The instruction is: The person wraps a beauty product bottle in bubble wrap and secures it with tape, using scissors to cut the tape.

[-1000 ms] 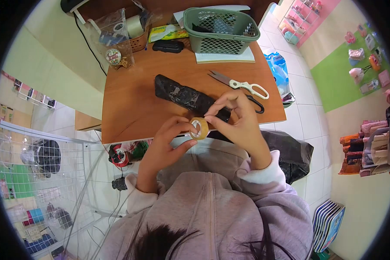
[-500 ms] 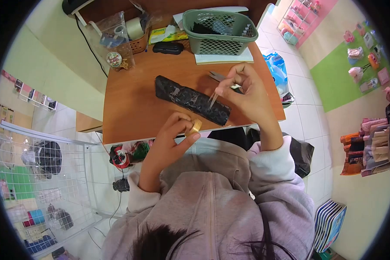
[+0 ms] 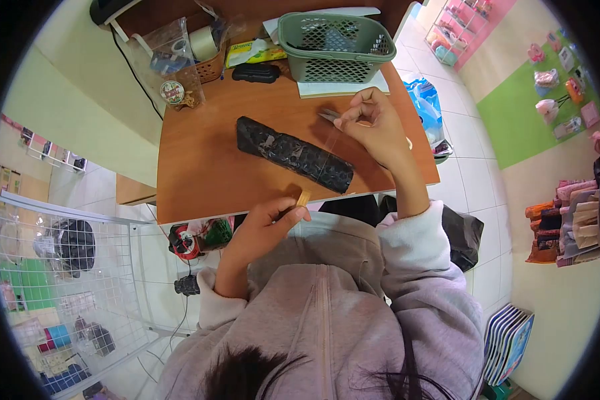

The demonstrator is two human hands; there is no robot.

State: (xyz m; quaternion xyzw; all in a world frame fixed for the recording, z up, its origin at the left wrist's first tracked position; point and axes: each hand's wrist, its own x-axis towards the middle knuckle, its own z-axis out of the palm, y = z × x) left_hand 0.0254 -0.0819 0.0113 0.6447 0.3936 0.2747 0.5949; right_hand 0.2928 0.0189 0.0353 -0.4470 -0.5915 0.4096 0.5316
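A long black wrapped package (image 3: 293, 155) lies slantwise on the brown table (image 3: 200, 157). At the table's front edge my left hand (image 3: 268, 225) is closed on a small roll of yellowish tape (image 3: 303, 199). My right hand (image 3: 373, 127), raised over the right side of the table, pinches the end of a clear strip (image 3: 331, 141). The strip runs down from its fingertips toward the package. Scissors (image 3: 328, 115) lie beside the right fingertips, their handles mostly hidden behind this hand.
At the back stand a green basket (image 3: 337, 69) on white paper, a black case (image 3: 256, 73), a yellow packet (image 3: 253, 52) and a brown basket (image 3: 210, 68). A clear bag (image 3: 180, 83) sits at the back left. A wire rack (image 3: 107, 280) is at the left.
My right hand has moved up and away from the package, stretching the clear strip longer. The tape roll has turned edge-on in my left hand.
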